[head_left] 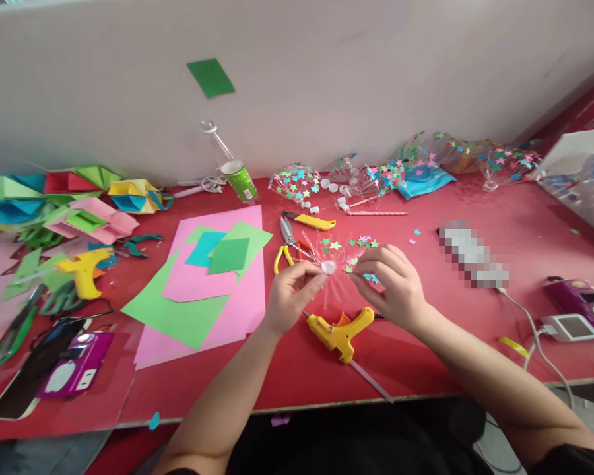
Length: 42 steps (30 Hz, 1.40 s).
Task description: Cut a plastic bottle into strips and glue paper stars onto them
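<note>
My left hand (296, 293) is closed, thumb and fingers pinching the round whitish middle of a clear plastic bottle piece (329, 267). Thin see-through strips spread out from that middle. To its right, my right hand (390, 284) is closed with its fingertips pressed together; whatever they may hold is too small to make out. Small paper stars (367, 243) in green, pink and blue lie just beyond the right fingers. Below both hands rests a yellow glue gun (339, 333) with a clear glue stick coming out of its back.
Scissors (287, 231) and a yellow utility knife (314, 221) lie behind my hands. Coloured paper sheets (193, 323) cover the left. Star-covered plastic pieces (297, 183) and a plastic bottle (237, 177) stand along the wall. A charging cable (519, 313) runs at right.
</note>
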### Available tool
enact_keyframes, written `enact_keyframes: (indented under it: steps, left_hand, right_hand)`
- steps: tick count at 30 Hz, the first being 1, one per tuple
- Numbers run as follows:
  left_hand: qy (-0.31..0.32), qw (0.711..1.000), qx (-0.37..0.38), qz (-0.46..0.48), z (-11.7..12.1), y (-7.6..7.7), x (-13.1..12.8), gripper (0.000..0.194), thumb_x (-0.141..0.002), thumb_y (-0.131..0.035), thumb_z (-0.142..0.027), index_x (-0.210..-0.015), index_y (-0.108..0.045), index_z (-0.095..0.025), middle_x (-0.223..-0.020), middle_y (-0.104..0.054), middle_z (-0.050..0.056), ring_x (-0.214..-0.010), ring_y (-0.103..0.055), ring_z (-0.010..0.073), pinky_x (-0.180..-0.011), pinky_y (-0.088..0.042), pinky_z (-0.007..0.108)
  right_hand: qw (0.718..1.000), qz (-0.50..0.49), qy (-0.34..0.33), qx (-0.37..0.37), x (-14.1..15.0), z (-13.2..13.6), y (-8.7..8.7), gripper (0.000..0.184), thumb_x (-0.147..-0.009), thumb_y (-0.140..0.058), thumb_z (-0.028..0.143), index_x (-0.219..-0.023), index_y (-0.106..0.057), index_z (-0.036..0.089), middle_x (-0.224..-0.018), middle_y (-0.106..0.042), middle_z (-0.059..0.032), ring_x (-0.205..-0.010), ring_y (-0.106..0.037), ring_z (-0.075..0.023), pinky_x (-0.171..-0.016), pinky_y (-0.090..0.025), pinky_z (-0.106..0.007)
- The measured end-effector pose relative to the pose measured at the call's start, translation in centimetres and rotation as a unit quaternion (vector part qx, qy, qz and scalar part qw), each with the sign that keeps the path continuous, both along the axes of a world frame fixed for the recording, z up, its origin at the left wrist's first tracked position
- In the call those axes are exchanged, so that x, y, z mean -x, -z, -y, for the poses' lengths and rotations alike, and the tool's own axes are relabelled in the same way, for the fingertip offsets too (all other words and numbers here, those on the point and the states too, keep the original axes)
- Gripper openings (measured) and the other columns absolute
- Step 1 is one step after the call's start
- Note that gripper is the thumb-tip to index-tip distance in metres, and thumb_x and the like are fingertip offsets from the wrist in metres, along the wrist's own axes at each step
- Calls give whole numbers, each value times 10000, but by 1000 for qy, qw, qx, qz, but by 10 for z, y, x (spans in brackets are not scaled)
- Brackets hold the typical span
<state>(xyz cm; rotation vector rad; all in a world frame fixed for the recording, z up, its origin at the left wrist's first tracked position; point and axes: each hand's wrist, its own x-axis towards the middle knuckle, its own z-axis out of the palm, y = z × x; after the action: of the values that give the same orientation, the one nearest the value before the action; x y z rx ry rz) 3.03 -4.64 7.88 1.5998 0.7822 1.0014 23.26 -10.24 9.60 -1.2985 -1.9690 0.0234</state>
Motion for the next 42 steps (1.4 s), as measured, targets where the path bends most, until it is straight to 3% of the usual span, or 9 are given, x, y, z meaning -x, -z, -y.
enact_keyframes:
  steps: [4, 9, 14, 17, 20, 25, 32, 37, 42]
  left_hand:
    - [77, 991, 102, 31, 2, 2, -2, 286, -879, -586, -437, -790, -680, -182, -604, -598, 6, -465, -503, 93, -407, -363, 221]
    - [47, 989, 128, 62, 2, 10, 0, 177, -836, -635, -348, -869, -689, -183, -550, -559, -23, -462, -492, 87, -429, -390, 206]
    - [-12, 992, 121, 39, -4, 10, 2, 142, -814, -629, -306, -803, -646, -165, -627, -628, -6, -468, -513, 70, -394, -362, 168]
    - [-46, 992, 106, 60, -10, 11, 5, 147, -808, -629, -310, -780, -623, -165, -646, -632, -9, -477, -520, 65, -391, -370, 158]
    - [-63, 992, 85, 73, -16, 11, 10, 154, -810, -638, -318, -777, -608, -170, -647, -621, -19, -481, -520, 60, -393, -369, 150]
    - [-97, 989, 59, 93, -22, 14, 13, 155, -790, -659, -314, -775, -600, -172, -636, -616, -25, -485, -526, 64, -390, -364, 151]
    - [-101, 989, 44, 100, -21, 17, 8, 156, -770, -671, -303, -736, -593, -172, -558, -605, -40, -461, -539, 68, -433, -422, 158]
    - [-104, 988, 48, 101, -15, 19, 2, 173, -765, -675, -321, -752, -581, -176, -621, -656, -21, -570, -656, 113, -579, -547, 218]
    - [-109, 990, 28, 90, -13, 16, 3, 154, -761, -665, -274, -719, -556, -174, -633, -620, -29, -552, -642, 103, -580, -542, 217]
  right_hand:
    - [988, 125, -67, -55, 10, -2, 5, 172, -967, -484, 226, -978, -653, 251, -948, -692, -54, -904, -595, -196, -884, -450, -380]
    - [980, 145, -98, -91, 20, -7, 12, 162, -960, -501, 186, -1031, -643, 220, -990, -688, -68, -930, -582, -199, -898, -458, -383]
    - [980, 86, -88, -159, 20, 1, 13, 65, -909, -578, 149, -953, -618, 176, -886, -677, -71, -774, -573, -183, -700, -470, -321]
    - [978, 118, -131, -114, 15, 12, 20, 91, -926, -530, 128, -912, -614, 161, -763, -640, -48, -656, -541, -152, -596, -401, -281]
    - [964, 193, -183, -11, 12, 25, 30, 223, -957, -453, 152, -787, -596, 175, -647, -570, -18, -581, -494, -147, -548, -335, -287]
    - [936, 272, -178, 139, 12, 42, 41, 166, -904, -469, 96, -914, -621, 163, -858, -648, -69, -778, -557, -199, -636, -387, -304]
    - [932, 315, -116, 137, 21, 53, 62, 355, -835, -513, 32, -1163, -583, 150, -1134, -611, -122, -866, -570, -230, -780, -429, -368]
    - [940, 281, -132, 144, 25, 48, 72, 353, -855, -486, 35, -1173, -578, 157, -1084, -600, -112, -875, -567, -219, -790, -444, -349]
    - [946, 218, -172, 165, 23, 37, 78, 375, -797, -461, 11, -1129, -579, 138, -1022, -606, -109, -869, -562, -223, -799, -478, -362]
